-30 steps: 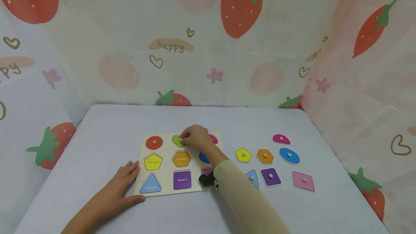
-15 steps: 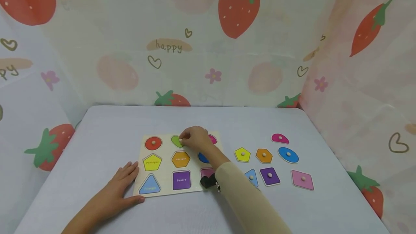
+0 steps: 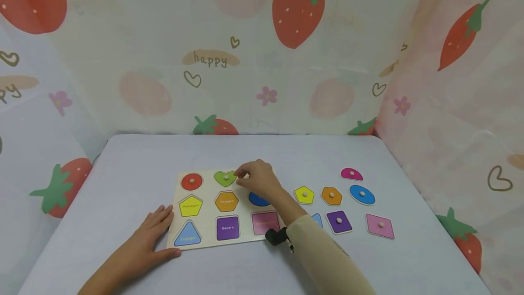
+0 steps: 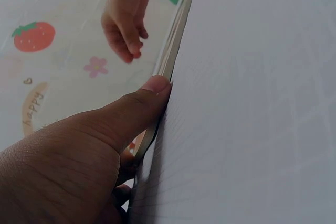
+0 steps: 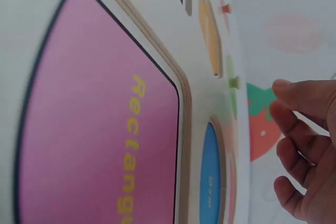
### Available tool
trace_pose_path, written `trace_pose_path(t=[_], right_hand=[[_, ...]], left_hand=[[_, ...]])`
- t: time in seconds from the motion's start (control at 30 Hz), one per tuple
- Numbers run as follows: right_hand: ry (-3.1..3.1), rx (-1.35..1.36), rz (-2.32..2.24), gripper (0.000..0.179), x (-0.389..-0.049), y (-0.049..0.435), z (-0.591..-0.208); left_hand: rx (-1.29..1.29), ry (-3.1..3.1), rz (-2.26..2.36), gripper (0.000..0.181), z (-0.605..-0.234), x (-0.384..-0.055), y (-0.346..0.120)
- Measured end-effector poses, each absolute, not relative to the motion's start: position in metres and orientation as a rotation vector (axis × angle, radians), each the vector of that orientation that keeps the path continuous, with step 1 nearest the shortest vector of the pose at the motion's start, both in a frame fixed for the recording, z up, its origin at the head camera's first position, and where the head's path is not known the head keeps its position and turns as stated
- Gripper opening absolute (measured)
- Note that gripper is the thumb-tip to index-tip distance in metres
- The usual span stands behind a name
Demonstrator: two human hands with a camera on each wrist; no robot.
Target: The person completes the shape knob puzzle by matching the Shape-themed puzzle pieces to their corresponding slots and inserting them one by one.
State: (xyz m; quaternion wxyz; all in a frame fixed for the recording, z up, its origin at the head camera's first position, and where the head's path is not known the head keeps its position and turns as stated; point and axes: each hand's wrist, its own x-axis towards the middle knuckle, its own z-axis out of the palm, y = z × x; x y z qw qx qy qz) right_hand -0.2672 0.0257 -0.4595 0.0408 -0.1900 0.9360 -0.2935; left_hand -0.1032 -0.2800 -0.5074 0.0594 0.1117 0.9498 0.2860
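A pale shape-puzzle board (image 3: 206, 187) lies on the table. In its back row sit a red circle piece (image 3: 191, 185) and a green heart piece (image 3: 223, 182), both with knobs. My right hand (image 3: 262, 180) hovers just right of the heart, thumb and index finger a little apart, holding nothing. The right wrist view shows that hand (image 5: 312, 135) away from the heart's knob (image 5: 235, 82). My left hand (image 3: 143, 240) rests beside the board's left edge, its thumb at the near corner; in the left wrist view the thumb (image 4: 131, 111) touches the board's edge.
Right of the board lie loose knobbed pieces: a yellow pentagon (image 3: 304, 199), orange hexagon (image 3: 331, 200), magenta semicircle (image 3: 351, 173), blue oval (image 3: 362, 199), purple square (image 3: 339, 227) and pink rectangle (image 3: 380, 231). A light-blue piece (image 3: 317, 218) is partly hidden by the right sleeve (image 3: 323, 254).
My right hand has let go of the green heart's knob and moved slightly right, leaving the heart in the board. The left hand keeps its place at the board.
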Motion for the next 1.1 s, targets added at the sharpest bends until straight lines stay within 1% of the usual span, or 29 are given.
trace_pose_path(t=[0.53, 0.67, 0.9, 1.1], right_hand=[[2.955, -0.744, -1.005, 0.021, -0.223, 0.088, -0.440], [2.999, -0.767, -0.986, 0.021, -0.221, 0.102, -0.433], [3.075, -0.801, -0.975, 0.022, -0.227, 0.136, -0.411], [3.145, -0.645, -1.122, 0.024, -0.235, 0.181, -0.391]], left_hand=[[0.336, 2.878, 0.840, 0.112, -0.507, -0.104, -0.279], [0.336, 2.879, 0.830, 0.112, -0.507, -0.104, -0.279], [0.315, 2.874, 0.840, 0.111, -0.505, -0.104, -0.277], [0.311, 2.869, 0.849, 0.111, -0.505, -0.102, -0.279]])
